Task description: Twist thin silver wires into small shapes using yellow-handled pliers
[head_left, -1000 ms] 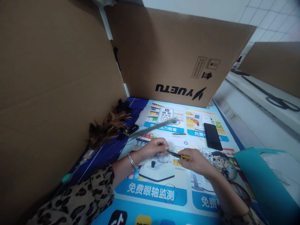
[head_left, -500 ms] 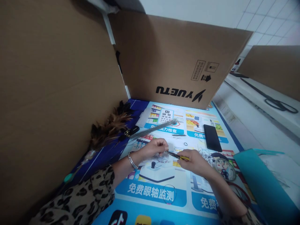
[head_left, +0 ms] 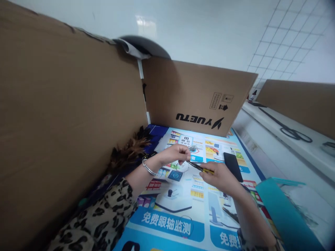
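Observation:
My left hand (head_left: 176, 154) is closed in a pinch, with a thin wire loop (head_left: 187, 169) hanging faintly below its fingertips. The exact spot it grips is hidden by the fingers. My right hand (head_left: 217, 176) is wrapped around slim pliers (head_left: 196, 166) with yellow and dark handles. Their tips point left and meet the left fingertips; whether the jaws bite the wire is too small to tell. Behind the left hand, the end of a bundle of thin grey rods (head_left: 192, 148) shows. Closer to me, a faint wire ring (head_left: 192, 226) lies on the printed mat (head_left: 167, 240).
Cardboard panels stand at the left (head_left: 73, 104) and back (head_left: 167, 90). Brown feathers (head_left: 129, 150) lie along the left panel. To the right are a black phone (head_left: 232, 166) and a teal case (head_left: 285, 209). Scissors (head_left: 293, 132) rest on the white ledge.
My view has tilted up, showing more wall above the panels. Both hands stay together at the plier tips, raised a little, and now cover most of the rod bundle.

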The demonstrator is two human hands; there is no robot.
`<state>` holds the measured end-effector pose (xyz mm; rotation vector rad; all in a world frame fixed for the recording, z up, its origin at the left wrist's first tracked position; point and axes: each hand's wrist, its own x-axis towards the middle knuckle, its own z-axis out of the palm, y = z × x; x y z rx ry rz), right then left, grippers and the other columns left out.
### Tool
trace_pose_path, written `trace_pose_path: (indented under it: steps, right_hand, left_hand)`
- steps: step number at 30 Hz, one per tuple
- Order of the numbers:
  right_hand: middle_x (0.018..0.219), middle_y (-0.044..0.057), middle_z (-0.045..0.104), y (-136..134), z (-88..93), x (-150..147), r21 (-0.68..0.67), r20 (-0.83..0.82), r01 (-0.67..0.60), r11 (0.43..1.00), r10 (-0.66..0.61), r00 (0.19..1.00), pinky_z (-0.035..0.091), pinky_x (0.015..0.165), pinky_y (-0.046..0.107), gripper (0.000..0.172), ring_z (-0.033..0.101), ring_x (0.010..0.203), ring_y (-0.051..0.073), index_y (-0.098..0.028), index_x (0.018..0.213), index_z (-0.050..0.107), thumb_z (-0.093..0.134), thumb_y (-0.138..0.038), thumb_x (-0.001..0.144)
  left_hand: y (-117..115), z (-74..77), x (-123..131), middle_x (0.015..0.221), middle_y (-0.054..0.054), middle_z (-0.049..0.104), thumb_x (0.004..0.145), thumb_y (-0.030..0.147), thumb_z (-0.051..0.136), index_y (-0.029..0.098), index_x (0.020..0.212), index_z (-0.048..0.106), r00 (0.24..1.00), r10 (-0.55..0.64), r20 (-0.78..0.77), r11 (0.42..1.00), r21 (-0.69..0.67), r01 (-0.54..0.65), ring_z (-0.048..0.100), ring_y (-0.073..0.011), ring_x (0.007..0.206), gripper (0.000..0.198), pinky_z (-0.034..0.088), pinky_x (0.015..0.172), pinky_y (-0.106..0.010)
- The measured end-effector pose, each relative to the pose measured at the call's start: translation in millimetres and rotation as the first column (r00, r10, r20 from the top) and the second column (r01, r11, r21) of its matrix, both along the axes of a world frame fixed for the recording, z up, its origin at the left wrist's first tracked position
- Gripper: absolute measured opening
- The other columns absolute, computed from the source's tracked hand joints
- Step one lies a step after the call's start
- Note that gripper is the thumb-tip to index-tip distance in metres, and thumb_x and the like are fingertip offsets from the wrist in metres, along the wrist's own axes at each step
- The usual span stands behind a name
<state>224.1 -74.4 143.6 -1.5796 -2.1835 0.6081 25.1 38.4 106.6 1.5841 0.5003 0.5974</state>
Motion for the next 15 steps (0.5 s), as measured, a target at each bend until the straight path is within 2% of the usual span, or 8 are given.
trace_pose_path:
  steps: [4, 9, 11, 15]
  right_hand:
    - [0.060, -0.002, 0.051, 8, 13.5, 5, 0.009, -0.045, 0.024, 1.000, -0.023, 0.999, 0.031, 0.052, 0.022, 0.020, 0.044, 0.057, 0.011, -0.017, 0.067, 0.059, 0.048, -0.029, 0.079]
    - [0.054, -0.004, 0.042, 20, 16.8, 13, -0.086, -0.189, 0.011, 0.996, -0.027, 0.982, 0.025, 0.045, 0.021, 0.021, 0.034, 0.049, 0.009, -0.018, 0.069, 0.061, 0.048, -0.031, 0.080]
    - [0.054, -0.003, 0.045, 25, 17.0, 16, -0.122, -0.224, 0.002, 0.992, -0.030, 0.974, 0.026, 0.045, 0.022, 0.022, 0.036, 0.049, 0.009, -0.019, 0.072, 0.063, 0.049, -0.034, 0.080]
    - [0.059, -0.001, 0.055, 33, 16.0, 23, -0.110, -0.241, -0.001, 0.994, -0.026, 0.970, 0.031, 0.047, 0.022, 0.024, 0.044, 0.053, 0.011, -0.019, 0.078, 0.067, 0.052, -0.038, 0.079]
  left_hand:
    - [13, 12.9, 9, 0.055, 0.002, 0.052, 0.070, 0.027, 0.068, 0.011, 0.072, 0.060, 0.999, 0.009, 0.034, 0.999, 0.033, -0.011, 0.047, -0.0065, 0.047, 0.019, 0.037, 0.046, -0.019]
    - [24, 15.1, 16, 0.056, 0.002, 0.054, 0.069, 0.029, 0.069, 0.010, 0.074, 0.060, 0.995, 0.010, 0.100, 1.000, 0.008, -0.011, 0.047, -0.0059, 0.045, 0.021, 0.036, 0.045, -0.018]
    - [27, 13.6, 17, 0.055, 0.002, 0.053, 0.070, 0.028, 0.069, 0.010, 0.074, 0.060, 0.992, 0.006, 0.126, 1.000, -0.006, -0.005, 0.047, -0.0058, 0.045, 0.021, 0.036, 0.045, -0.018]
    - [32, 8.6, 16, 0.056, 0.002, 0.054, 0.070, 0.027, 0.068, 0.010, 0.074, 0.059, 0.988, 0.030, 0.152, 0.999, -0.032, -0.025, 0.048, -0.0053, 0.045, 0.020, 0.036, 0.044, -0.017]
